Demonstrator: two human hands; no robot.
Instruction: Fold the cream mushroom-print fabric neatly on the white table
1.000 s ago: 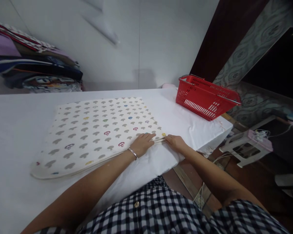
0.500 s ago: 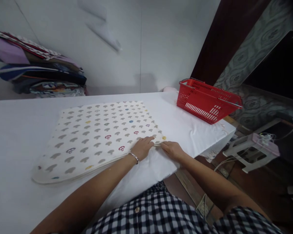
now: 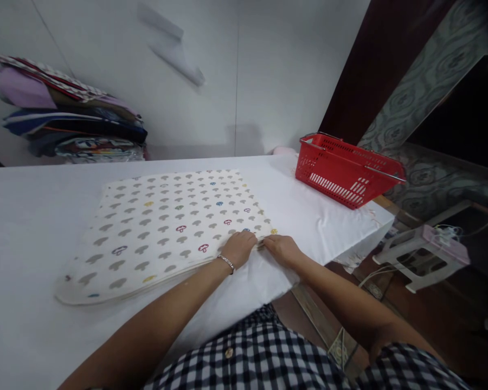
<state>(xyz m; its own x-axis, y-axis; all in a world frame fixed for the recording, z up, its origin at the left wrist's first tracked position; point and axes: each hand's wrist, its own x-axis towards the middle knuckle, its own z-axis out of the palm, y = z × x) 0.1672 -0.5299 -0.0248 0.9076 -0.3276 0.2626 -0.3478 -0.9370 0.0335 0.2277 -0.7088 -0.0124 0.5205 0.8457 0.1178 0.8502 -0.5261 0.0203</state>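
A folded cream cloth [image 3: 166, 227] printed with grey and coloured mushrooms lies flat on the white table [image 3: 32, 206]. My left hand [image 3: 239, 248], with a bracelet at the wrist, rests on the cloth's near right corner, fingers curled down over the edge. My right hand [image 3: 281, 249] is right beside it, its fingertips pinching the same corner edge of the cloth. The two hands nearly touch.
A red plastic basket [image 3: 345, 170] stands at the table's far right end. A stack of folded fabrics [image 3: 69, 127] lies at the back left against the wall. Right of the table, lower down, stands a pale plastic stool [image 3: 423, 254] with cables.
My hands have drawn slightly closer together at the cloth's corner. The camera has shifted a little; the cloth has stayed put.
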